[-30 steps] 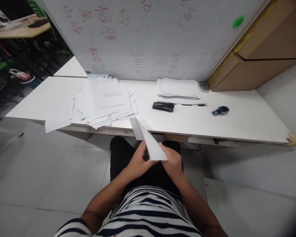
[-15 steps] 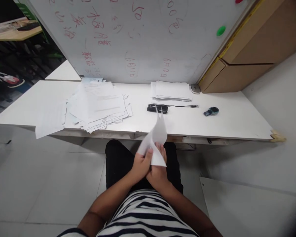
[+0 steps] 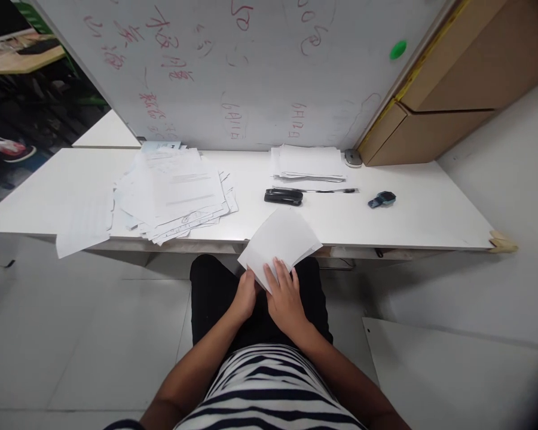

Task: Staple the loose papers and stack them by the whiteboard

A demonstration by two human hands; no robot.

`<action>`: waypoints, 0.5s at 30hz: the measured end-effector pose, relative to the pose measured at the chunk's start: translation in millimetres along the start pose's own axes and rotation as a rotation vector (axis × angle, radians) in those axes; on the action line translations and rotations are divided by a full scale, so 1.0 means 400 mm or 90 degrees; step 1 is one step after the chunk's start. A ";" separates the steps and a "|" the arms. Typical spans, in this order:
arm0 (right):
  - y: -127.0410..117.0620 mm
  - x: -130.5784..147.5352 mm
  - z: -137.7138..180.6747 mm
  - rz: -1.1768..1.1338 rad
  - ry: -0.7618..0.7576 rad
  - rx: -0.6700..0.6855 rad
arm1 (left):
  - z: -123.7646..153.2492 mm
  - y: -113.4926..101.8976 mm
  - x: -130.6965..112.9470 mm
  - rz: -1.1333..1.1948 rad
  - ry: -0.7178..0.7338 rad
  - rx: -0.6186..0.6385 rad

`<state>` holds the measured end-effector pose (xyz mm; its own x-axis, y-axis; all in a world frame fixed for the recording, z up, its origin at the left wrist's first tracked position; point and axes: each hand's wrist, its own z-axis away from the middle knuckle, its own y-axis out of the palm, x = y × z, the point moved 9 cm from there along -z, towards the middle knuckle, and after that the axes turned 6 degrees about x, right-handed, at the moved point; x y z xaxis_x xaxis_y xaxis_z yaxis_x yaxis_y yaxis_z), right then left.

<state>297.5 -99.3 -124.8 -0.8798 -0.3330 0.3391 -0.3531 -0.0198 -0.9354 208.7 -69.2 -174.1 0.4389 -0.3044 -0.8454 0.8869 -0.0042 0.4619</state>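
Fingers of the right hand (image 3: 287,304) lie slightly parted on the white paper (image 3: 280,236), thumb hidden, so I cannot tell whether they grip; the left hand (image 3: 245,297) pinches its edge. The paper is just nearer than the black stapler (image 3: 283,196). Right of and beyond the stapler stand cardboard boxes (image 3: 434,140), contents hidden; left of it, loose sheets (image 3: 183,188); just behind, a paper pile (image 3: 311,160).

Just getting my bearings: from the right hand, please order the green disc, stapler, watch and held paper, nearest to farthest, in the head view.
From the right hand:
1. Held paper, beneath it, touching.
2. Stapler, ahead on the desk.
3. Watch, farther right.
4. Green disc, up on the whiteboard.
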 end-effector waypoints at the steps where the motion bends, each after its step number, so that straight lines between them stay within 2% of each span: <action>1: -0.004 0.001 0.000 -0.003 0.003 -0.002 | 0.006 0.009 -0.011 -0.018 0.023 0.013; 5: -0.021 0.011 0.003 -0.014 0.012 -0.015 | 0.026 0.049 -0.054 -0.144 0.078 0.041; 9: -0.042 0.012 0.000 -0.024 -0.035 0.002 | 0.020 0.011 -0.093 -0.209 0.084 -0.083; 11: -0.086 -0.033 -0.010 -0.043 -0.014 -0.054 | 0.007 -0.007 -0.121 -0.272 0.094 -0.089; 13: -0.157 -0.116 -0.020 -0.098 0.055 -0.171 | -0.010 -0.006 -0.159 -0.358 0.119 -0.031; 15: -0.223 -0.205 -0.035 -0.217 0.105 -0.266 | -0.020 0.011 -0.211 -0.429 0.163 0.046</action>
<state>396.5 -57.2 -67.9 -0.7200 -0.2201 0.6582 -0.6927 0.2860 -0.6621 176.9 -35.9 -103.0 -0.1726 0.0191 -0.9848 0.9685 -0.1787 -0.1733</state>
